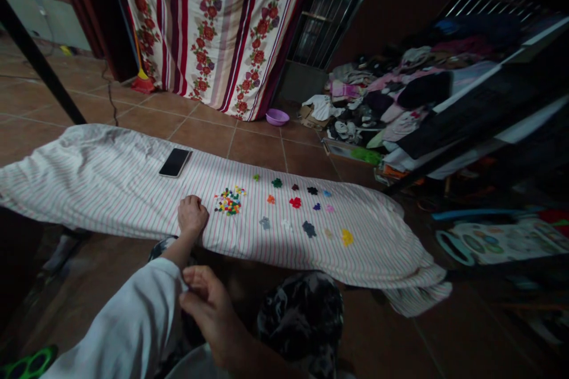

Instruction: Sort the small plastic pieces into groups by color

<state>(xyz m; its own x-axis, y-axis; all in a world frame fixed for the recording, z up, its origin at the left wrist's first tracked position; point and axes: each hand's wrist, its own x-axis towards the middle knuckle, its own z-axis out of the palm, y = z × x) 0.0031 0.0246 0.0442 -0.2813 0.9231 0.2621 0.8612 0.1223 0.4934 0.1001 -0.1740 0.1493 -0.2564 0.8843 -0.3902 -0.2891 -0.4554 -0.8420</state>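
The left hand (192,215) rests curled closed on the striped cloth (111,183) near that multicoloured pile of pieces (230,202), while the right hand (208,302) pinches the pale sleeve (137,308).

A rose-patterned curtain (207,29) hangs on the far side, a red broom (143,83) at its left, a purple basin (277,118) at its right. Clothes (391,95) lie heaped far right.

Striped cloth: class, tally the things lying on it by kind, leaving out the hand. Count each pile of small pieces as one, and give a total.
Single-colour piles: 14
Mixed-colour pile: 1
Phone: 1
Total: 16
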